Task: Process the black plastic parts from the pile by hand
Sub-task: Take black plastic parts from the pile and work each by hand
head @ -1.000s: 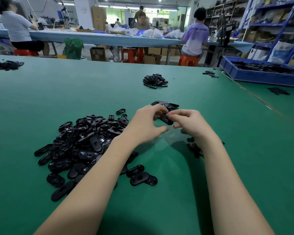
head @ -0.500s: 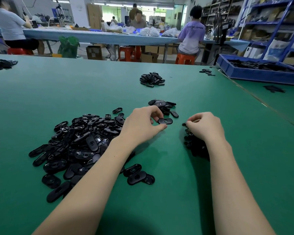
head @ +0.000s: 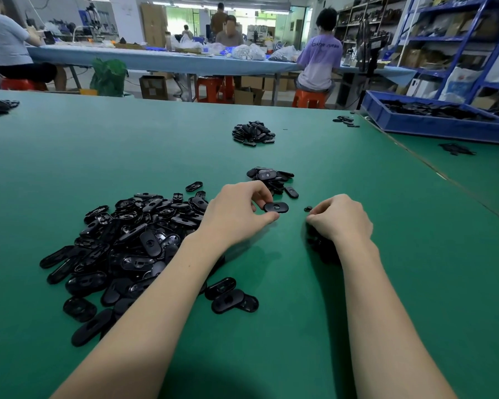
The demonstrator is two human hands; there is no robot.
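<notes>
Left hand (head: pixel 236 214) pinches one flat oval black part (head: pixel 276 207) between thumb and forefinger, held just above the green table (head: pixel 386 283), between the two hands. Right hand (head: pixel 340 218) is curled into a loose fist, knuckles up, resting low over a small dark cluster of scraps (head: pixel 319 243) on the table; cannot tell whether its fingers hold anything. A tiny round black piece (head: pixel 308 209) lies just left of the right hand's fingertips, apart from the held part. The big pile of black parts (head: pixel 133 240) sits left of the left forearm, near side spilling toward the camera, with three loose parts (head: pixel 231 296) just right of that forearm. A small stack of parts (head: pixel 271 178) lies just beyond the left hand. Farther out, another small heap (head: pixel 252 133) at table centre, a few strays (head: pixel 345 120) far right. Blue bin (head: pixel 432 126) with black parts at far right edge. Seated people at a far table in the background.
</notes>
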